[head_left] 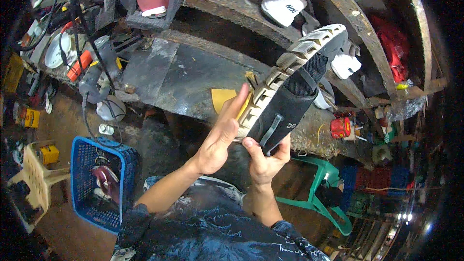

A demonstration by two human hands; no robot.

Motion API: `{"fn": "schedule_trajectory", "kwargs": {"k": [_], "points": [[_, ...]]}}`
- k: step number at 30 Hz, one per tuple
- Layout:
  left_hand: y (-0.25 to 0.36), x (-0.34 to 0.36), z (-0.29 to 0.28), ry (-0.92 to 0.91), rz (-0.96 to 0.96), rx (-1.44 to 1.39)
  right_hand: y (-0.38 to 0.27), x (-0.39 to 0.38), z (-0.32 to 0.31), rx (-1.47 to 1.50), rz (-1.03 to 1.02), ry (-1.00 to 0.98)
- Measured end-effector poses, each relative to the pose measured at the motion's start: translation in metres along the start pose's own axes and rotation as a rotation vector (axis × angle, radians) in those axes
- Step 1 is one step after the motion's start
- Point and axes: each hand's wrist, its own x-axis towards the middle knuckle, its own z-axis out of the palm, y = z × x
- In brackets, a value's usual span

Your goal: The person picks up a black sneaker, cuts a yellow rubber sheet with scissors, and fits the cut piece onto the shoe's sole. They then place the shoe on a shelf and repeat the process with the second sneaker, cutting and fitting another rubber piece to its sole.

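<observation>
A black sandal [290, 111] with a mesh and strap upper and a thick, off-white lugged sole is held up tilted before me, its toe to the far right. My right hand [267, 160] grips its near end, thumb on the edge and fingers wrapped underneath. Against the side of the sole lies my left hand [220, 140], fingers stretched along it. Between those fingers and the sole shows a thin yellow sheet [245, 108], pressed by the hand; much of it is hidden. Another flat yellow piece [221, 99] lies on the dark bench [179, 77] just beyond.
At lower left stand a blue plastic basket [79, 183] with a maroon shoe inside and a beige stool [38, 183]. A green stool [316, 183] is on the right. White shoes [285, 9] sit on the wooden rack beyond; power tools and cables [96, 77] crowd the bench's left end.
</observation>
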Motion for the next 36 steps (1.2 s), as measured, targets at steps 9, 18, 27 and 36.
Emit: {"fn": "schedule_trajectory", "kwargs": {"k": [9,18,27,36], "points": [[0.004,0.001,-0.006,0.002,-0.053,-0.099,-0.001,0.006,0.005,-0.081,-0.100,-0.081],[0.001,-0.001,-0.002,0.038,-0.177,-0.305,-0.009,0.010,0.013,-0.086,0.005,0.003],[0.007,0.001,-0.022,-0.059,-0.166,0.193,0.005,0.017,0.001,0.114,0.220,-0.036],[0.033,-0.005,-0.008,0.132,0.003,0.535,0.029,-0.001,-0.008,0.596,0.376,-0.051]]}}
